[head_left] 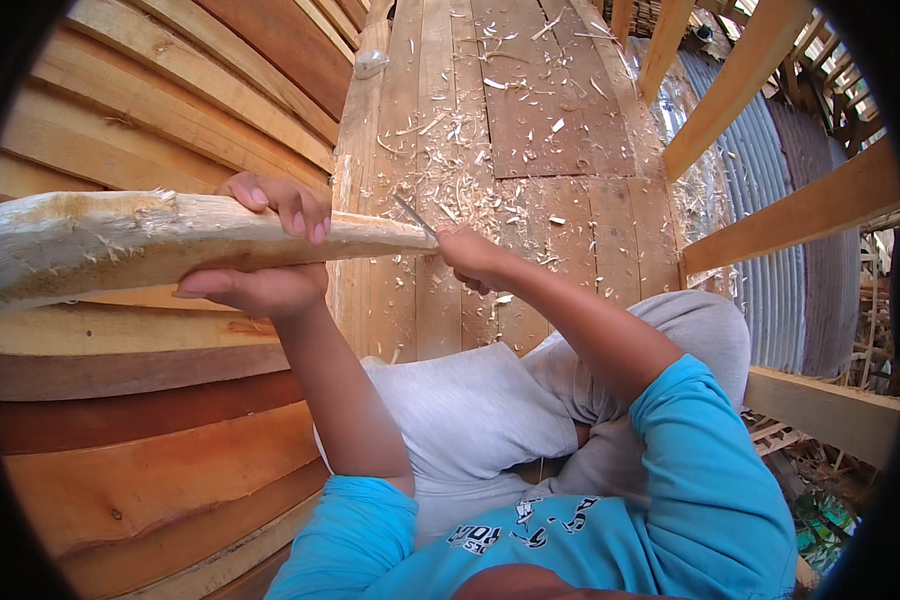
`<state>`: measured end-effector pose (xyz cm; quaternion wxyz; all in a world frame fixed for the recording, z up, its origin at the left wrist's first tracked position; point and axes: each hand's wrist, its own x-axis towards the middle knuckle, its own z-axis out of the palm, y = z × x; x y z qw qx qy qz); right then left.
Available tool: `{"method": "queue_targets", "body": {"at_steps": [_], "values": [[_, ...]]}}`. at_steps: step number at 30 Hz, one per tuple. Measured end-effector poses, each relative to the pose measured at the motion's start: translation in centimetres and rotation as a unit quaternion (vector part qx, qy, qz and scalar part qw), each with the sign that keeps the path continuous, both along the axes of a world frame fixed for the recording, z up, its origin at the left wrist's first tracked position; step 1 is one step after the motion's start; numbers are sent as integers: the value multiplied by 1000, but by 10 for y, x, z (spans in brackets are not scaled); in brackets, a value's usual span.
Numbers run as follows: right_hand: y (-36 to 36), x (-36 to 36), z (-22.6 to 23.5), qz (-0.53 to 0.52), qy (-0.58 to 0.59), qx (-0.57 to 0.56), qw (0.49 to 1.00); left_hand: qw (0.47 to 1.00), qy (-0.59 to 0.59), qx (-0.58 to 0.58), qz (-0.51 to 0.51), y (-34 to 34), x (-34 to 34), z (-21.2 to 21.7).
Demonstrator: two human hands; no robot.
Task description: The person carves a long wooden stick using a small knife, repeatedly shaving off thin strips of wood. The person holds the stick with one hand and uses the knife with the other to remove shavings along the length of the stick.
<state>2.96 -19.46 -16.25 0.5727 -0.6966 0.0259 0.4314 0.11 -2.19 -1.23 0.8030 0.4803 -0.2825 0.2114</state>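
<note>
A long pale piece of wood (120, 240), rough and splintery along its surface, reaches from the left rim to a narrow end near the middle. My left hand (270, 250) is wrapped round it, thumb below and fingers over the top. At the narrow end my right hand (470, 258) is closed on the handle of a knife; the handle itself is hidden in the fist. Its thin grey blade (413, 214) points up and to the left, beside the tip of the wood. Whether the blade touches the wood I cannot tell.
Wood shavings (445, 210) lie scattered over the plank floor (610, 230). Stacked boards (170, 470) form a slatted wall on the left. Wooden railing posts (800, 212) and corrugated metal sheets (770, 200) stand on the right. A small clear lump (371, 63) sits at the far left of the floor.
</note>
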Motion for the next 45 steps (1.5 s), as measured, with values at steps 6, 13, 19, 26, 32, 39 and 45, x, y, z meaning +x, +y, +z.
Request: {"method": "queue_targets", "body": {"at_steps": [6,13,19,26,32,39,45], "values": [[-4,4,6,34,-14,12,999,999,22,-2,30,4,-7,-1],[5,-4,25,46,-43,-35,997,994,65,-3,82,10,-11,-3],[13,-14,22,-4,4,11,1000,994,59,-21,85,4,-5,1],[18,-15,31,-31,59,24,998,991,60,-1,116,4,-10,-1],[8,-5,2,-19,70,36,997,996,51,-4,77,-4,-3,2],[5,-2,3,-5,81,40,996,997,43,-6,59,-4,-8,0],[16,-23,66,30,-13,75,997,989,80,-12,123,6,-16,-6]]}}
